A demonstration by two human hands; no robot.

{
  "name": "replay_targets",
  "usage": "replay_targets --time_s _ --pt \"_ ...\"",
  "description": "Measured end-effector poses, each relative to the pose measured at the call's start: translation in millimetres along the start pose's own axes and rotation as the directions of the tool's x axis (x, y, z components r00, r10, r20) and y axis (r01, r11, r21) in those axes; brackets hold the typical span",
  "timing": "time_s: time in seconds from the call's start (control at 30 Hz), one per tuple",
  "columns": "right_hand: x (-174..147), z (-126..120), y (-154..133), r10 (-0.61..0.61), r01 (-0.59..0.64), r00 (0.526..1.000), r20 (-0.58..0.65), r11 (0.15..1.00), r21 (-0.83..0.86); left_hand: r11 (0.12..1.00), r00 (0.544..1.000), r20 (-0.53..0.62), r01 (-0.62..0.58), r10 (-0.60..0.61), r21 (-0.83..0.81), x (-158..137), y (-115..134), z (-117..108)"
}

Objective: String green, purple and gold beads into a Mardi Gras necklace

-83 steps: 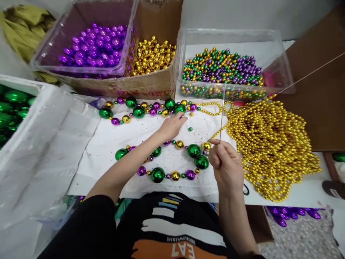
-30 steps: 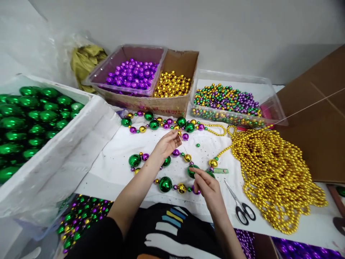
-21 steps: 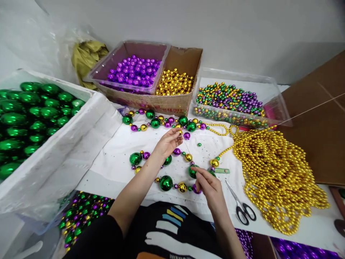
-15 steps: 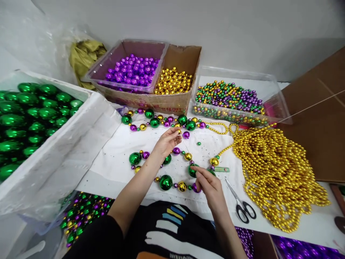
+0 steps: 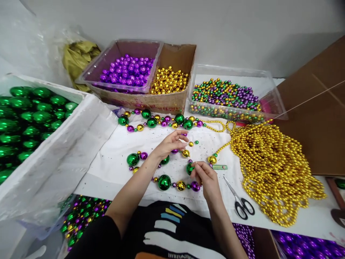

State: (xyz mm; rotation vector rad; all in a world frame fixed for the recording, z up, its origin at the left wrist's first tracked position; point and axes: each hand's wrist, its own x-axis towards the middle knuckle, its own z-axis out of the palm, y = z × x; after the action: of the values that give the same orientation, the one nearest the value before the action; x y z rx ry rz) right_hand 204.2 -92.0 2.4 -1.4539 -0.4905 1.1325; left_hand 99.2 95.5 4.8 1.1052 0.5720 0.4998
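Observation:
My left hand (image 5: 172,144) hovers over the white cloth, its thumb and fingers parted with nothing between them. Just off its fingertips lies a small gold bead (image 5: 191,144), and beside that a small green bead (image 5: 196,142). My right hand (image 5: 206,175) is closed in a pinch, with a bit of white string (image 5: 196,163) showing at the fingertips. Under and around both hands loops a strand of green, purple and gold beads (image 5: 164,182); my right hand partly covers a large green bead (image 5: 189,168). A purple bead behind my left fingers is mostly hidden.
Scissors (image 5: 239,201) and a green-handled tool (image 5: 220,167) lie to the right, near piled gold bead strands (image 5: 272,169). A finished-looking bead strand (image 5: 151,123) lies behind. Bead bins (image 5: 172,99) line the back; a white box (image 5: 91,115) of green baubles stands left.
My left hand has let go of the string and its fingers have parted. A gold bead now lies beside the green one. My right hand stays pinched near the large green bead.

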Motion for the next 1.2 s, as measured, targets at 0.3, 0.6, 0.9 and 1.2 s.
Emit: replay_targets --time_s 0.3,0.6,0.9,1.2 --pt "1.9 -21.3 8.1 -0.098 0.096 0.982 -0.158 0.995 -0.018 0.187 0.988 0.100 -0.121 0.116 0.975 53.9 -22.3 1.4" --pt "-7.3 -14.9 14.4 -0.100 0.090 0.992 -0.076 0.988 -0.128 0.962 0.981 -0.096 0.141 -0.168 -0.233 29.0 -7.5 -4.8" --pt "-16.1 -10.5 9.9 -0.134 0.124 0.991 -0.031 0.969 -0.216 0.849 0.965 -0.095 0.166 -0.245 -0.502 18.7 10.5 -3.7" --pt "-14.3 -12.5 15.0 -0.150 0.145 0.989 -0.005 0.961 -0.236 0.836 0.968 -0.085 0.158 -0.236 -0.525 14.2 6.5 -5.1"
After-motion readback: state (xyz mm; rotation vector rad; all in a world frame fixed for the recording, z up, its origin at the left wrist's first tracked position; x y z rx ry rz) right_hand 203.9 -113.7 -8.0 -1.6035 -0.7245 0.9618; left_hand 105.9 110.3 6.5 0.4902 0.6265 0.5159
